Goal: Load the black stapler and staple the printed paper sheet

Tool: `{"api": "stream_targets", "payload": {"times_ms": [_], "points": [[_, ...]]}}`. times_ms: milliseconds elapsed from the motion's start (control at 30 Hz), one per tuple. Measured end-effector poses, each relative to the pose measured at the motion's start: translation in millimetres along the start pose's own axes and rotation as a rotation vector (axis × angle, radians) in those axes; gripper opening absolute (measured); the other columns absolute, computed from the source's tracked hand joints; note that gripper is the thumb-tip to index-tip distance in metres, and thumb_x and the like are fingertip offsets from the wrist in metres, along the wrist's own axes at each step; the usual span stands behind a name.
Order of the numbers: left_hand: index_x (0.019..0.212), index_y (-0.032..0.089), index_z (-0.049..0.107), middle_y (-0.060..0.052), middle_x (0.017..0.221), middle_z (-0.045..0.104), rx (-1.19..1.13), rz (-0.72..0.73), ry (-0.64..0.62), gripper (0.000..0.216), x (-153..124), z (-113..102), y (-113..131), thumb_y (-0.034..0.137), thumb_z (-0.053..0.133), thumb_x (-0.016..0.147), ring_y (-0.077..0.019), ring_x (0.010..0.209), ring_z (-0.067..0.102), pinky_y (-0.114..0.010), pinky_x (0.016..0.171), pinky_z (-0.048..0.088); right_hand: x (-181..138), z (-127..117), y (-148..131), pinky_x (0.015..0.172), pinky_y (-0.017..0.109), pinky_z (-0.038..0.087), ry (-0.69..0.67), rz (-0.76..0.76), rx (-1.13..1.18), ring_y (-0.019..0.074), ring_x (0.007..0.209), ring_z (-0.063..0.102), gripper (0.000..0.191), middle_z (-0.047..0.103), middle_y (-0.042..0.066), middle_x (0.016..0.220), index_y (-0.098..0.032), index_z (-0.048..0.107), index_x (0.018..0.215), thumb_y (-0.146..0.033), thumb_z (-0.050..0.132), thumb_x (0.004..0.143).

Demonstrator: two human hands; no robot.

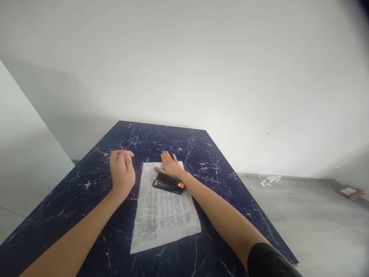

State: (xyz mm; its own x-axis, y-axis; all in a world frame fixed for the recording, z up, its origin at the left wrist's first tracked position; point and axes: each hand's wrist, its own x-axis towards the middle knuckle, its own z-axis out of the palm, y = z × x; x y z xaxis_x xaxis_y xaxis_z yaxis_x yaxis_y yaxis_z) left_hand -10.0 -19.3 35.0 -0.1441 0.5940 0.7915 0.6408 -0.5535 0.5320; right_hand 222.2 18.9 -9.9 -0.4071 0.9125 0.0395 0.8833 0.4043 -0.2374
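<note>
A printed sheet of paper (164, 215) lies on a dark blue marbled table (86, 184). A black stapler with an orange end (168, 183) rests across the upper part of the sheet. My right hand (170, 166) lies flat on the paper's top edge, fingers apart, just beyond the stapler and holding nothing. Left of the sheet, my left hand (122, 171) rests on the tabletop with its fingers curled loosely under, also holding nothing.
White walls stand behind and to the left of the table. On the grey floor at the right lie a plastic bottle (270, 180) and a flat cardboard piece (349, 191). The table's right edge runs diagonally toward me.
</note>
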Motion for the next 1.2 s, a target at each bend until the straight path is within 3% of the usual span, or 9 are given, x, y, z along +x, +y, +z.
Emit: {"api": "stream_targets", "payload": {"times_ms": [100,200,400,567,667,733,900,1033,1200], "points": [[0.088,0.021,0.059,-0.012,0.095,0.059,0.042,-0.010,0.106,0.036,7.2,-12.4,-1.0,0.030,0.031,0.108,-0.0281,0.102,0.057,-0.044,0.096,0.045,39.8,13.3,-37.1,0.128,0.062,0.006,0.013,-0.070,0.028,0.0322,0.161,0.007,0.094,0.011,0.020,0.172,-0.004,0.023,0.164,-0.074,0.022,0.101],[0.084,0.021,0.056,-0.012,0.090,0.060,0.067,-0.029,0.180,0.035,13.5,-20.1,-6.5,0.027,0.031,0.108,-0.0289,0.104,0.056,-0.045,0.096,0.044,55.1,16.8,-55.8,0.127,0.065,0.006,0.042,-0.155,0.039,0.0326,0.161,0.006,0.085,0.014,0.019,0.171,-0.004,0.025,0.163,-0.066,0.029,0.104],[0.082,0.022,0.053,-0.011,0.089,0.060,0.077,-0.067,0.166,0.034,15.9,-19.7,-13.7,0.027,0.031,0.108,-0.0290,0.105,0.056,-0.045,0.096,0.044,45.2,3.9,-52.8,0.130,0.054,0.013,0.216,-0.363,0.096,0.0226,0.161,0.009,0.054,0.024,0.009,0.172,-0.017,0.036,0.160,-0.031,0.035,0.108],[0.082,0.022,0.053,-0.010,0.088,0.057,0.085,-0.042,0.112,0.034,9.9,-16.6,-12.5,0.028,0.031,0.107,-0.0273,0.097,0.057,-0.042,0.091,0.046,57.3,9.6,-53.9,0.127,0.046,0.026,0.132,-0.235,0.090,0.0288,0.156,0.030,0.054,0.037,0.023,0.164,0.000,0.039,0.154,-0.024,0.040,0.106],[0.082,0.022,0.053,-0.009,0.089,0.057,0.099,-0.034,0.073,0.033,7.3,-16.3,-13.2,0.028,0.031,0.107,-0.0274,0.098,0.057,-0.043,0.092,0.046,66.8,13.2,-56.5,0.120,0.041,0.038,0.117,-0.270,0.103,0.0258,0.146,0.047,0.048,0.052,0.017,0.155,-0.008,0.048,0.150,-0.018,0.037,0.105],[0.083,0.023,0.053,-0.010,0.090,0.058,0.110,-0.042,0.057,0.033,6.9,-16.1,-13.6,0.028,0.031,0.107,-0.0275,0.099,0.057,-0.043,0.093,0.047,69.1,13.1,-56.8,0.118,0.041,0.041,0.119,-0.280,0.109,0.0260,0.143,0.050,0.048,0.051,0.017,0.156,-0.009,0.047,0.151,-0.018,0.037,0.105],[0.081,0.023,0.051,-0.009,0.090,0.057,0.104,-0.057,0.059,0.034,7.7,-15.2,-11.5,0.029,0.030,0.107,-0.0267,0.098,0.058,-0.042,0.092,0.048,61.9,6.7,-54.3,0.127,0.044,0.027,0.171,-0.314,0.132,0.0263,0.155,0.033,0.052,0.025,0.012,0.171,-0.013,0.043,0.156,-0.022,0.038,0.106],[0.082,0.023,0.051,-0.009,0.091,0.057,0.098,-0.069,0.044,0.034,6.6,-14.3,-12.2,0.030,0.030,0.108,-0.0263,0.097,0.058,-0.041,0.091,0.049,43.0,-0.1,-51.6,0.126,0.042,0.030,0.028,-0.480,0.254,0.0199,0.153,0.037,0.051,0.041,0.000,0.164,-0.028,0.051,0.153,-0.017,0.036,0.105],[0.082,0.022,0.054,-0.009,0.090,0.057,0.074,-0.047,-0.027,0.036,4.9,-10.1,-17.5,0.032,0.030,0.108,-0.0258,0.096,0.058,-0.041,0.092,0.048,-1.1,-10.5,-31.9,0.127,0.042,0.028,-0.029,-0.491,0.284,0.0190,0.152,0.039,0.046,0.044,0.003,0.163,-0.026,0.054,0.150,-0.024,0.036,0.108]]}}
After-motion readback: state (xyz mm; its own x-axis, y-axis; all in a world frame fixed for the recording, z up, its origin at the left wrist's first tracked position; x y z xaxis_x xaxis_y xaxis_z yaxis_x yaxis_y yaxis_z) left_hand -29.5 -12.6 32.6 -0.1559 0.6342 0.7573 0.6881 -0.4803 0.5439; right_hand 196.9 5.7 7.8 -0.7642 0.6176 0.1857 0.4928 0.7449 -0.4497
